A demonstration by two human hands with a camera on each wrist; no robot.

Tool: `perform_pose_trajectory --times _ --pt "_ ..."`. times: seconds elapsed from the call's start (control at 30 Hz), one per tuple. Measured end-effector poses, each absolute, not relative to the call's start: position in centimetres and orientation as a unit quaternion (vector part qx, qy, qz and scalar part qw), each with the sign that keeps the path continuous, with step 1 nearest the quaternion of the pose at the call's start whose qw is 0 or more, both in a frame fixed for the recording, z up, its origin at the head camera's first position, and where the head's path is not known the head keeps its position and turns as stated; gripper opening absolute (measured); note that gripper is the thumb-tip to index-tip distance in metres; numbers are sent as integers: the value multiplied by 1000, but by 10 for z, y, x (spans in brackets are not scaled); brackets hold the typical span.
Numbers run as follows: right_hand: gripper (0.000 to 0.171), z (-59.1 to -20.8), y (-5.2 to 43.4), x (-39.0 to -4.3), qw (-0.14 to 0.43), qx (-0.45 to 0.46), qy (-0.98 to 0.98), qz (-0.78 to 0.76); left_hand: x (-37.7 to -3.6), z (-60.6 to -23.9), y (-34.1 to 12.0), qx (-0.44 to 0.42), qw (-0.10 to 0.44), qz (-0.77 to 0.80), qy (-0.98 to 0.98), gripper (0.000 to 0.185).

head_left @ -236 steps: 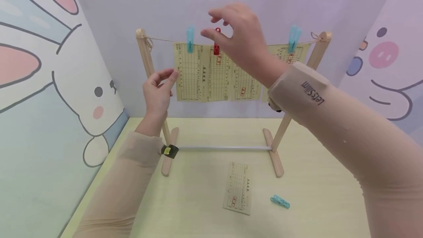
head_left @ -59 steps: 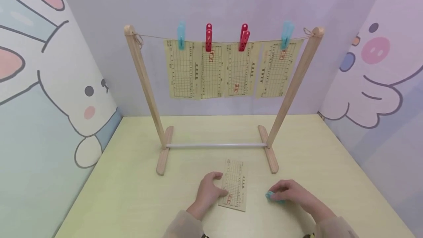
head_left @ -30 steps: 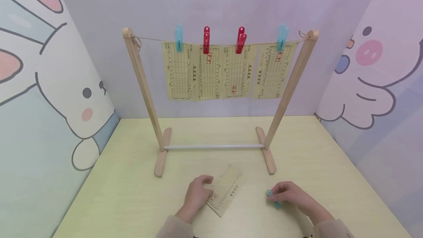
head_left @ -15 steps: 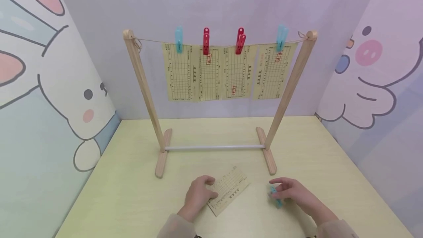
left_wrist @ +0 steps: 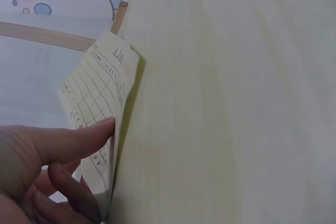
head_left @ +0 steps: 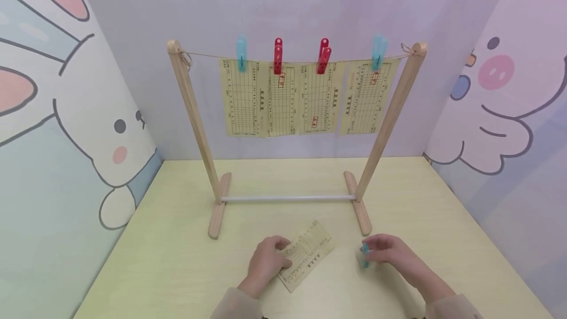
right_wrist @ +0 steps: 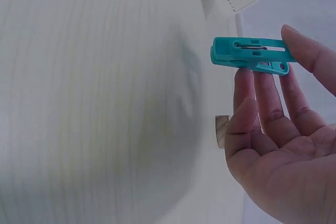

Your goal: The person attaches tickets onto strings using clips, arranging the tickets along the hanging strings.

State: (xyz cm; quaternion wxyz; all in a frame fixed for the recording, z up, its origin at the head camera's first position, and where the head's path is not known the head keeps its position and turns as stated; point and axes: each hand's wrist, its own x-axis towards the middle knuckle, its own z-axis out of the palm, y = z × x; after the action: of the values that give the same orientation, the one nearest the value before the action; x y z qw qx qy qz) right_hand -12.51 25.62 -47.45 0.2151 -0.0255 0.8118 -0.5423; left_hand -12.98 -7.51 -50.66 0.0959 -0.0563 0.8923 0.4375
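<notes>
A yellow printed paper slip (head_left: 307,255) lies askew at the table's front. My left hand (head_left: 278,254) pinches its near end, thumb (left_wrist: 68,140) on top and fingers beneath, so one edge of the slip (left_wrist: 97,90) is raised off the table. To its right, my right hand (head_left: 375,251) holds a teal clothespin (head_left: 364,255) just above the table. In the right wrist view the clothespin (right_wrist: 249,55) sits between fingertips and thumb, its jaws closed.
A wooden drying rack (head_left: 190,112) stands behind on the pale yellow table (head_left: 421,210), its string carrying several yellow slips (head_left: 283,97) under blue and red clothespins (head_left: 277,55). Cartoon-printed walls close in the left, back and right.
Both hands came down from the string to the table front. Over the last second the left hand turned and raised the slip, and the right hand picked the teal clothespin off the table.
</notes>
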Motion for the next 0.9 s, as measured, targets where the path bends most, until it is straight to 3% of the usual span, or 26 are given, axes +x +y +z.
perform_pose_trajectory --times 0.3,0.9 --pt "53 -467 249 -125 199 -29 804 -560 -129 -508 -81 -42 88 463 881 25" --pt "41 -444 232 -124 177 -57 802 -568 -135 -499 -99 22 68 503 861 19"
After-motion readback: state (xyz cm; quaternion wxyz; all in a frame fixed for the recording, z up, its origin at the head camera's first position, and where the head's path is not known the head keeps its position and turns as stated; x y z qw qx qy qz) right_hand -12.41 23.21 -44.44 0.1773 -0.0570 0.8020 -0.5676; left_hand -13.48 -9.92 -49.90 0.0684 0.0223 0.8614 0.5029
